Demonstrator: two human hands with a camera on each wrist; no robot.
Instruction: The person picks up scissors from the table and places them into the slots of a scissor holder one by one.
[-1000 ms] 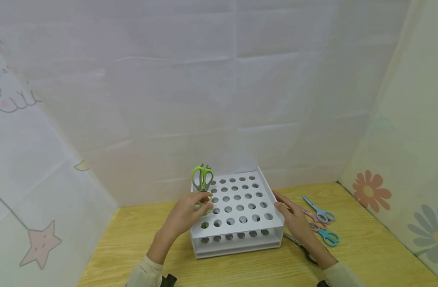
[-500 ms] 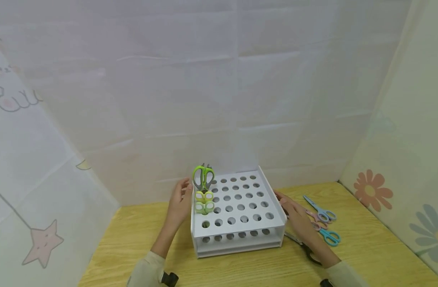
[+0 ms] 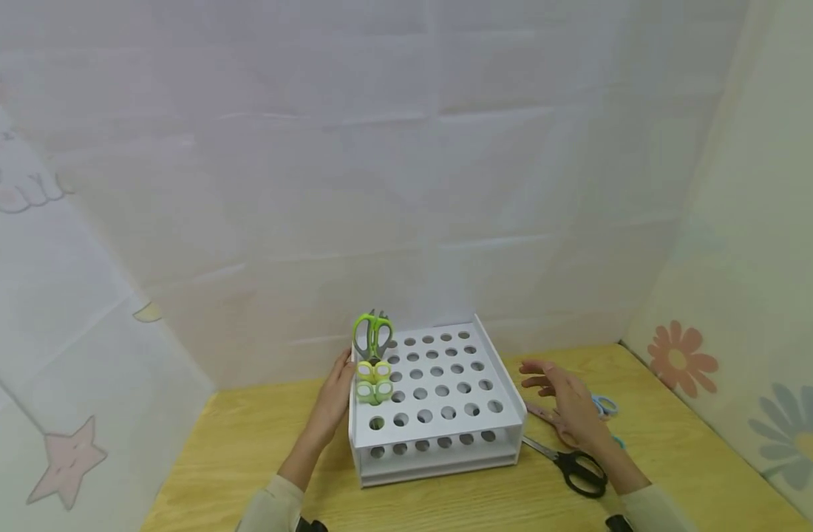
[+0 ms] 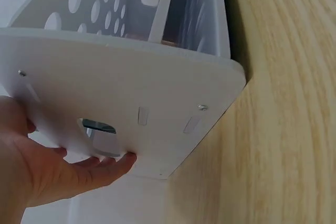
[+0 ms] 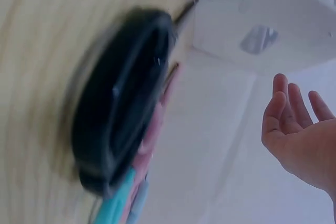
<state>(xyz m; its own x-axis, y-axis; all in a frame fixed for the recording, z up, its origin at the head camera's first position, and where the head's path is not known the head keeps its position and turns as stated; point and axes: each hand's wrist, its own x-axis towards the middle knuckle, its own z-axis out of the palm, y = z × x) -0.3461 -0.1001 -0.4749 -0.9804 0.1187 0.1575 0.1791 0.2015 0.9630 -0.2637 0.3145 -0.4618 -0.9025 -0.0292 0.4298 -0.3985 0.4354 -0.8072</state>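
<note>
A white rack (image 3: pixel 433 403) with rows of round holes stands on the table. Green-handled kitchen shears (image 3: pixel 372 338), small yellow-handled scissors (image 3: pixel 373 372) and light green-handled scissors (image 3: pixel 374 392) sit upright in its left column. My left hand (image 3: pixel 335 391) rests against the rack's left side panel (image 4: pixel 173 93), its fingertips beside the cut-out. My right hand (image 3: pixel 576 414) hovers right of the rack, holding nothing, fingers slightly bent. Beneath and beside it lie black-handled scissors (image 3: pixel 567 461), pink scissors (image 3: pixel 542 412), light blue scissors (image 3: pixel 613 408) and teal-handled scissors (image 3: pixel 619 441), the last three partly hidden.
The wooden table (image 3: pixel 260 414) meets a pale cloth backdrop (image 3: pixel 300 222) behind the rack. Printed side sheets (image 3: pixel 726 295) stand at left and right. The black scissors' blade tip is close to the rack's right side.
My left hand let go of the light green scissors, now standing in the rack, and moved to the rack's left side. My right hand left the rack's right side and moved right, over the scissors.
</note>
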